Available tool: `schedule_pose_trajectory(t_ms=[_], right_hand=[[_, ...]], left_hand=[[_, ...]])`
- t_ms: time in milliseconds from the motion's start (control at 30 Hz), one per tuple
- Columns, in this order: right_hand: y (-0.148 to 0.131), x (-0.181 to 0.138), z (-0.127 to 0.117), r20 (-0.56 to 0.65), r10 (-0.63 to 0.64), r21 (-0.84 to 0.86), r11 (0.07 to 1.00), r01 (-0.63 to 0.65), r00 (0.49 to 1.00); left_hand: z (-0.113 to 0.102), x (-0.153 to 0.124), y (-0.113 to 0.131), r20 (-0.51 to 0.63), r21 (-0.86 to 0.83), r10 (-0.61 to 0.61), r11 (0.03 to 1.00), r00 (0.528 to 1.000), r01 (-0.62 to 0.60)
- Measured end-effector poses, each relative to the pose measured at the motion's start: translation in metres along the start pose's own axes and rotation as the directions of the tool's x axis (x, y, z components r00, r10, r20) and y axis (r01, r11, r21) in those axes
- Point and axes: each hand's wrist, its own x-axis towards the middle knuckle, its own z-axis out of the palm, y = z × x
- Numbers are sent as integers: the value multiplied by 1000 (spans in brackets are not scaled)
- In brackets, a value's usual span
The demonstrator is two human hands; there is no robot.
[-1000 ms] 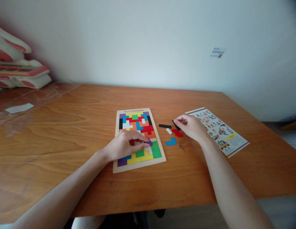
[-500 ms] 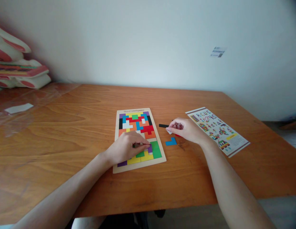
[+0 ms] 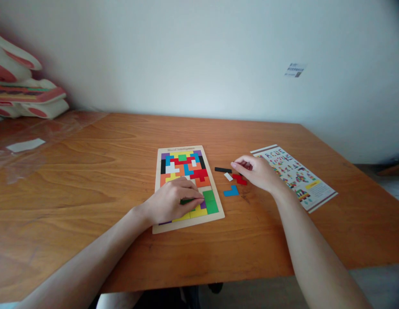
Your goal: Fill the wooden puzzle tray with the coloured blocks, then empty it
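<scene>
A wooden puzzle board (image 3: 219, 213) filled with coloured block pieces lies flat on the table in front of me. My left hand (image 3: 170, 201) rests on the board's lower half, its fingers curled and pressing a piece I can only partly see. My right hand (image 3: 259, 172) hovers to the right of the board with its fingers curled over the loose pieces, and what it holds is hidden. Beside its fingertips lie a black bar (image 3: 223, 170), a small white piece (image 3: 228, 176), a red piece (image 3: 240, 180) and a blue L-shaped piece (image 3: 231, 192).
A printed pattern sheet (image 3: 299, 178) lies to the right of my right hand. The wooden table (image 3: 90, 171) ends near me and at the right. A clear plastic sheet with a white card (image 3: 25, 145) lies far left, below stacked cushions (image 3: 22, 98).
My left hand slid down the board toward its lower edge, covering more of the bottom pieces. My right hand pulled in over the loose pieces, then moved back, uncovering the white and red pieces.
</scene>
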Motion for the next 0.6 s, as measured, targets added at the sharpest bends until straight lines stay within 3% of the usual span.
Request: schedule_pose_trajectory(t_ms=[67,200,400,500,600], right_hand=[[1,0,-4,9,28,30,999,-29,1000],[5,-2,-9,169,78,95,991,-95,983],[4,-5,-6,438,35,86,993,-81,898],[2,-4,-2,386,14,97,994,-56,922],[6,-1,0,158,41,38,998,-48,987]], left_hand=[[0,0,0,-19,-2,-21,1000,1000,21],[-1,0,-2,-120,62,-76,995,990,84],[-8,0,-15,-253,124,-190,966,949,226],[-10,-3,-26,-311,124,-272,938,910,323],[-10,-5,-33,-334,126,-306,923,891,364]])
